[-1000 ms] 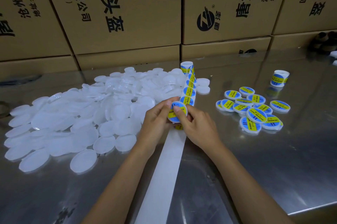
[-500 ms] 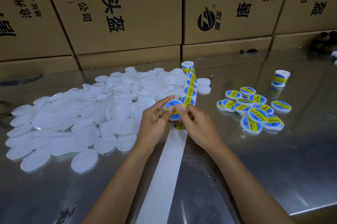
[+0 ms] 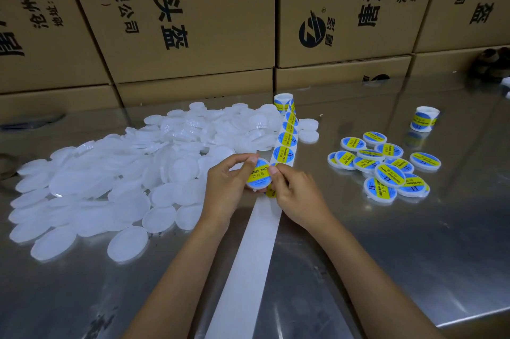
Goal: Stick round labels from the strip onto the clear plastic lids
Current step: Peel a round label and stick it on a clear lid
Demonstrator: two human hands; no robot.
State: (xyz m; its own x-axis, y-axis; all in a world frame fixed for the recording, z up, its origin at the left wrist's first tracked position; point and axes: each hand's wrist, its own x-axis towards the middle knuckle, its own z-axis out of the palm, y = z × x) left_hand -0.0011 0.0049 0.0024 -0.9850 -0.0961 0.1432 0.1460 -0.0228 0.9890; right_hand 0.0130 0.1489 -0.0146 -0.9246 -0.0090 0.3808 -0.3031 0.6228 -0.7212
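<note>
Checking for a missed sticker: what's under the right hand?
Under the right hand, the bare backing strip runs toward the camera, with one part-hidden label at its fingers. Anything directly beneath the palm is covered.

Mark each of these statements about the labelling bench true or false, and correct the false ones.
1. The left hand holds a clear round plastic lid with a blue and yellow round label on it. True.
2. The pile of labelled lids lies on the person's left. False: it lies on the right; the pile of unlabelled clear lids is on the left.
3. The right hand touches the label on the held lid. True.
4. The white backing strip still carries labels near the person. False: that stretch is bare; labels remain beyond the hands.
5. Only one label roll stands on the steel table. False: a second roll stands at far right.
</note>
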